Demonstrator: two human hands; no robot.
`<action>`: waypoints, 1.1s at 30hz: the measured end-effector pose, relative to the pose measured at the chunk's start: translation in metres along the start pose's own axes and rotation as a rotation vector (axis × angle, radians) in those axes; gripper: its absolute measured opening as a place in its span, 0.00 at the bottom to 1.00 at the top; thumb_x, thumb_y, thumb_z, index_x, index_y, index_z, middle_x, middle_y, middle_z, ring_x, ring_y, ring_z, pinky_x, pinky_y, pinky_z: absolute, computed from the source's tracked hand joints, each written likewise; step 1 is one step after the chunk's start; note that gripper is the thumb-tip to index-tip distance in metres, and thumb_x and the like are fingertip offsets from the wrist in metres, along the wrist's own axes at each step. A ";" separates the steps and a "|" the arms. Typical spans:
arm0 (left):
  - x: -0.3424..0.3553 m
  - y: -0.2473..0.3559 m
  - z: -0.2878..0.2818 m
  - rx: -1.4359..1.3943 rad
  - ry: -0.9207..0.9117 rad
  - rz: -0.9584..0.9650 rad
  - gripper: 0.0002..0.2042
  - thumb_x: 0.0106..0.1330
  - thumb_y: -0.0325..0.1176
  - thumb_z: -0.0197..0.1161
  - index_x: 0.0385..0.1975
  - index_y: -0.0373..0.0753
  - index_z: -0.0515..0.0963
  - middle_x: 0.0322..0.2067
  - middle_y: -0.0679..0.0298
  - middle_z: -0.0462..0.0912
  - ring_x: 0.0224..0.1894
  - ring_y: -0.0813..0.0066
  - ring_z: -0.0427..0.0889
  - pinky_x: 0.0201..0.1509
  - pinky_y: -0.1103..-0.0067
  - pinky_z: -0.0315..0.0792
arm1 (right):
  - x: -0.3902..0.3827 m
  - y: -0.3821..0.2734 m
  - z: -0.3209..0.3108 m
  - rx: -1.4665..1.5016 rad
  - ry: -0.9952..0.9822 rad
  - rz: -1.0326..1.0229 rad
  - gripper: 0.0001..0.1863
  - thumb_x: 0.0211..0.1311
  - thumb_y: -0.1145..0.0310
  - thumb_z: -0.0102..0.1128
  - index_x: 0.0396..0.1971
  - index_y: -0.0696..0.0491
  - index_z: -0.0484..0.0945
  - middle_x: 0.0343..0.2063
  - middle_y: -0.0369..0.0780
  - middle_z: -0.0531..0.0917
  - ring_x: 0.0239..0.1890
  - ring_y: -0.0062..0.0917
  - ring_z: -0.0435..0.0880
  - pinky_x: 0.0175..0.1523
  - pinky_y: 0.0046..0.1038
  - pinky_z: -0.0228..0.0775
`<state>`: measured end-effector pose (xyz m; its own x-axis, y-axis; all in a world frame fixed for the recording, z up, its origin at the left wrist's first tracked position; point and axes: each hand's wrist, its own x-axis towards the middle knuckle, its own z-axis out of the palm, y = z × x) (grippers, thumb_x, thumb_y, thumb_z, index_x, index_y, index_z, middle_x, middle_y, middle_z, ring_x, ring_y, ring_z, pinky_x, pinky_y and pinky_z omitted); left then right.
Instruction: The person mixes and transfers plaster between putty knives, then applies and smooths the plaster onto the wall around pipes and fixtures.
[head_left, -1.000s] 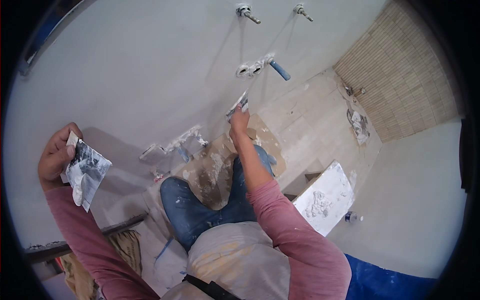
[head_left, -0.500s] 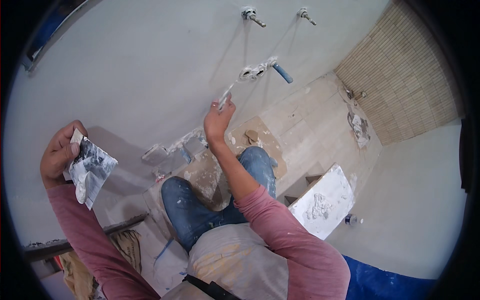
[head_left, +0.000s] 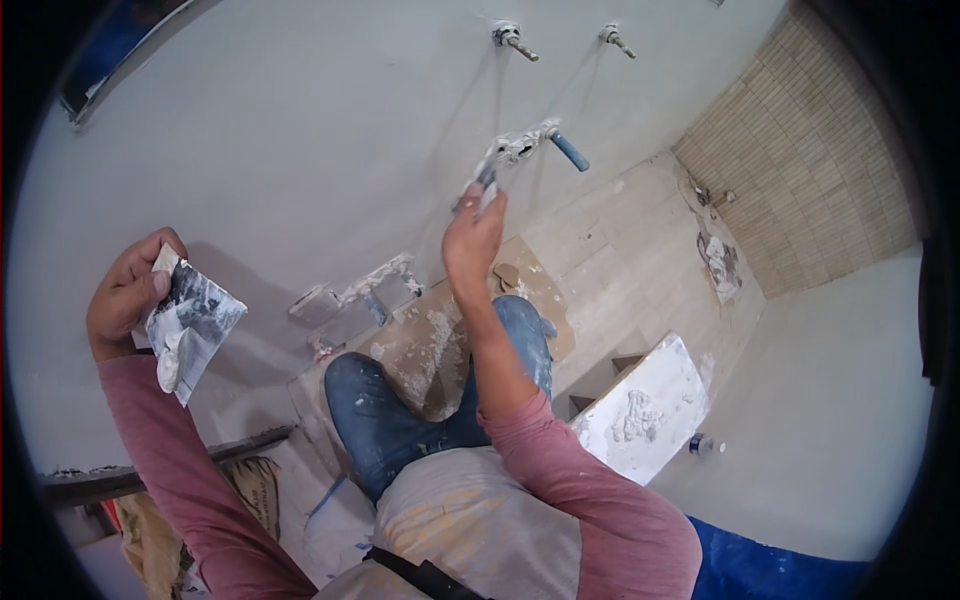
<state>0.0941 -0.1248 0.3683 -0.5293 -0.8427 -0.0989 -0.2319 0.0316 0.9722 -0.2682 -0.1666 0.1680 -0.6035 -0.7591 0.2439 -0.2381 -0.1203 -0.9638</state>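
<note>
My left hand [head_left: 130, 290] is closed on one edge of a square, plaster-smeared plate [head_left: 203, 312], with a thick lump of white plaster [head_left: 172, 362] on its lower part. Up at the wall, my right hand [head_left: 474, 238] grips a small putty knife [head_left: 486, 178], its blade against the wall beside the round pipe openings [head_left: 521, 149]. Fresh white plaster rings those openings. A blue pipe stub [head_left: 569, 151] sticks out just to their right. The blade is partly smeared by motion.
Two metal pipe fittings [head_left: 516, 43] [head_left: 618, 42] jut from the wall above. A white board [head_left: 660, 400] bearing plaster heaps stands at my right. Beneath my knees lies splattered cardboard [head_left: 425, 345]. Low on the wall is a plastered recess [head_left: 352, 297]. Sacks [head_left: 150, 530] lie at lower left.
My right hand has moved up and to the right along the wall, bringing the putty knife to the left pipe opening. The left hand still holds the plate, almost unmoved.
</note>
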 end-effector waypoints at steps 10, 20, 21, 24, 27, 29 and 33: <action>0.007 0.000 0.005 -0.068 -0.045 -0.030 0.15 0.61 0.41 0.65 0.34 0.37 0.69 0.24 0.71 0.73 0.24 0.87 0.69 0.28 0.86 0.62 | 0.020 -0.041 0.029 -0.121 0.107 -0.157 0.24 0.70 0.67 0.50 0.61 0.61 0.66 0.54 0.51 0.71 0.55 0.48 0.70 0.59 0.42 0.62; 0.001 0.001 0.004 -0.030 -0.010 -0.015 0.16 0.61 0.43 0.65 0.33 0.37 0.68 0.22 0.72 0.71 0.23 0.87 0.67 0.26 0.86 0.60 | -0.025 0.009 0.007 -0.015 -0.029 -0.335 0.19 0.69 0.73 0.52 0.59 0.57 0.72 0.51 0.48 0.76 0.57 0.42 0.73 0.61 0.37 0.64; 0.002 0.001 0.003 -0.031 -0.011 -0.018 0.16 0.61 0.43 0.65 0.33 0.37 0.68 0.22 0.72 0.71 0.23 0.87 0.67 0.26 0.86 0.60 | -0.017 0.028 0.001 -0.015 -0.030 -0.332 0.19 0.69 0.73 0.52 0.59 0.57 0.72 0.51 0.48 0.76 0.57 0.42 0.73 0.61 0.37 0.64; 0.001 0.003 0.001 -0.018 -0.035 -0.029 0.17 0.62 0.43 0.65 0.33 0.37 0.68 0.22 0.72 0.71 0.23 0.88 0.67 0.26 0.86 0.60 | 0.004 0.074 -0.010 -0.206 0.081 -0.444 0.26 0.61 0.79 0.55 0.61 0.54 0.70 0.51 0.49 0.75 0.53 0.44 0.74 0.58 0.41 0.65; 0.000 0.000 0.001 -0.006 -0.016 0.009 0.17 0.62 0.43 0.65 0.33 0.37 0.68 0.22 0.72 0.71 0.22 0.88 0.67 0.26 0.87 0.60 | 0.014 0.087 -0.009 -0.264 0.095 -0.461 0.27 0.60 0.81 0.55 0.62 0.54 0.70 0.52 0.49 0.75 0.53 0.44 0.73 0.58 0.40 0.64; 0.000 -0.001 0.000 -0.046 -0.024 -0.002 0.17 0.62 0.43 0.66 0.33 0.37 0.68 0.22 0.72 0.71 0.22 0.88 0.66 0.25 0.86 0.59 | 0.020 0.086 -0.003 -0.269 0.078 -0.499 0.28 0.60 0.82 0.56 0.62 0.54 0.70 0.54 0.49 0.73 0.54 0.44 0.71 0.59 0.40 0.64; -0.002 0.002 -0.001 -0.041 -0.031 -0.024 0.16 0.61 0.42 0.65 0.32 0.37 0.68 0.22 0.72 0.71 0.22 0.88 0.66 0.25 0.87 0.59 | 0.013 0.074 0.029 -0.265 0.102 -0.465 0.28 0.60 0.81 0.56 0.62 0.55 0.69 0.55 0.48 0.72 0.54 0.45 0.69 0.59 0.40 0.63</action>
<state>0.0956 -0.1240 0.3710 -0.5489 -0.8260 -0.1285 -0.2117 -0.0113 0.9773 -0.2717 -0.2036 0.0966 -0.4567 -0.5965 0.6600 -0.6734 -0.2530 -0.6947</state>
